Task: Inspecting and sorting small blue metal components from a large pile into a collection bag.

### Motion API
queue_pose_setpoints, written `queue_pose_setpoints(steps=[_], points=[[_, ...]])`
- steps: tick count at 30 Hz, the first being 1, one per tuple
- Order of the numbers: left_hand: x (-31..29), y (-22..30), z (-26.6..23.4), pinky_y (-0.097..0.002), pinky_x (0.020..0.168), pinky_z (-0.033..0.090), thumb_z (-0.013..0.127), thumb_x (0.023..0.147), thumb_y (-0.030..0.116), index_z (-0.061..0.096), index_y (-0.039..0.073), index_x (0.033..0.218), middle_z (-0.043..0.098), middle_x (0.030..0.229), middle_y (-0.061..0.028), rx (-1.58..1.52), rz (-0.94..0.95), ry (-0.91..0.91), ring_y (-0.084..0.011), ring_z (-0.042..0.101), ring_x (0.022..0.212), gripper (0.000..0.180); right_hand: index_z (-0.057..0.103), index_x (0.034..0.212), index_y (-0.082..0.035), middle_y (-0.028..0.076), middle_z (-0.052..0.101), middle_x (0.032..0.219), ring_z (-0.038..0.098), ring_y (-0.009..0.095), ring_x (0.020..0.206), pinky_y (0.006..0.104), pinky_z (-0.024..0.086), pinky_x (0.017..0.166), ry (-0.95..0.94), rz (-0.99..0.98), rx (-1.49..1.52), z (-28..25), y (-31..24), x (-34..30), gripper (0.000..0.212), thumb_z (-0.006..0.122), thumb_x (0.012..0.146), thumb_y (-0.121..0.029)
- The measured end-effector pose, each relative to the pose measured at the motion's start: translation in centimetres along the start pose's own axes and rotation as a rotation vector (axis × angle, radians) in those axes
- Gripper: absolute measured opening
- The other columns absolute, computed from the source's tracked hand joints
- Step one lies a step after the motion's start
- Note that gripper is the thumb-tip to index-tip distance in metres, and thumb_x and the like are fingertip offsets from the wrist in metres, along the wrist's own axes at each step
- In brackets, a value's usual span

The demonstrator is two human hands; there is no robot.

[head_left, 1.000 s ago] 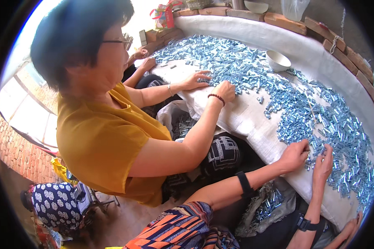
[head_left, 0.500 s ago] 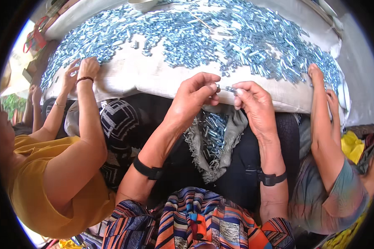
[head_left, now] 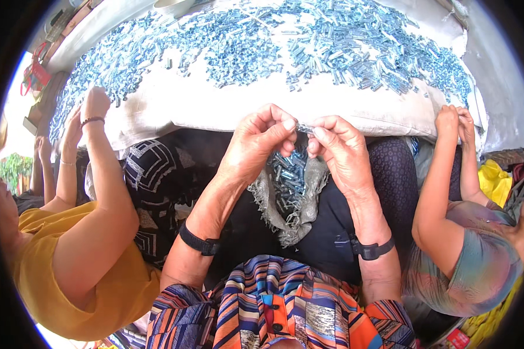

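Just beyond the table's near edge, my left hand (head_left: 261, 136) and my right hand (head_left: 344, 152) meet fingertip to fingertip. Both pinch a small silvery metal bolt-like piece (head_left: 304, 128), which bridges the gap between them; its ends are covered by my fingers. Below them, on my lap, a frayed grey cloth (head_left: 310, 224) cradles many similar short metal pieces (head_left: 290, 177). Ahead lies a wide spread of loose bluish metal pieces (head_left: 244, 55), too small to tell apart in detail.
A pale cloth-covered table (head_left: 215, 107) runs across in front of me. At its far side stands a bowl (head_left: 173, 7). A co-worker in a mustard top (head_left: 93, 262) sits close on the left, another in a multicoloured top (head_left: 477, 262) on the right, both with hands near the table.
My hands have come closer together, and the metal parts they held apart now touch or join. The view has shifted slightly. The right co-worker's hands have drawn together at the table edge.
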State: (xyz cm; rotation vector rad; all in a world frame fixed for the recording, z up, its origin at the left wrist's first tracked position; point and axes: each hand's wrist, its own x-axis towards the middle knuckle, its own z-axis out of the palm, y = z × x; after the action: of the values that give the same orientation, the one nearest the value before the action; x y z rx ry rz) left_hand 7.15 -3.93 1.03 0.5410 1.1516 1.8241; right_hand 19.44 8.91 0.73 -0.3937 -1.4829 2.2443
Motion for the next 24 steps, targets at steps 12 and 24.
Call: queue_pose_setpoints(steps=[12,24], points=[[-0.7,-1.1,0.1,-0.0181,0.050,0.035,0.065,0.086,0.023,0.053,0.009,0.084,0.051,0.065,0.0038,-0.117,-0.054,-0.125,-0.0038,0.043,0.054,0.019,0.058,0.099,0.000,0.005,0.059,0.077,0.058,0.013,0.064,0.0263,0.049,0.060,-0.119,0.232,0.362,0.2,0.7,-1.2,0.014,0.052,0.093,-0.011],[0.9,1.1,-3.0,-0.0237,0.070,0.043,0.063,0.087,0.017,0.060,0.003,0.086,0.058,0.076,0.0025,0.473,0.071,-0.010,-0.0079,0.053,0.076,0.014,0.059,0.097,0.001,0.005,0.060,0.079,0.057,0.010,0.063,0.0240,0.049,0.058,-0.137,0.206,-0.060,0.0,-0.2,-0.4,0.021,0.052,0.094,-0.019]])
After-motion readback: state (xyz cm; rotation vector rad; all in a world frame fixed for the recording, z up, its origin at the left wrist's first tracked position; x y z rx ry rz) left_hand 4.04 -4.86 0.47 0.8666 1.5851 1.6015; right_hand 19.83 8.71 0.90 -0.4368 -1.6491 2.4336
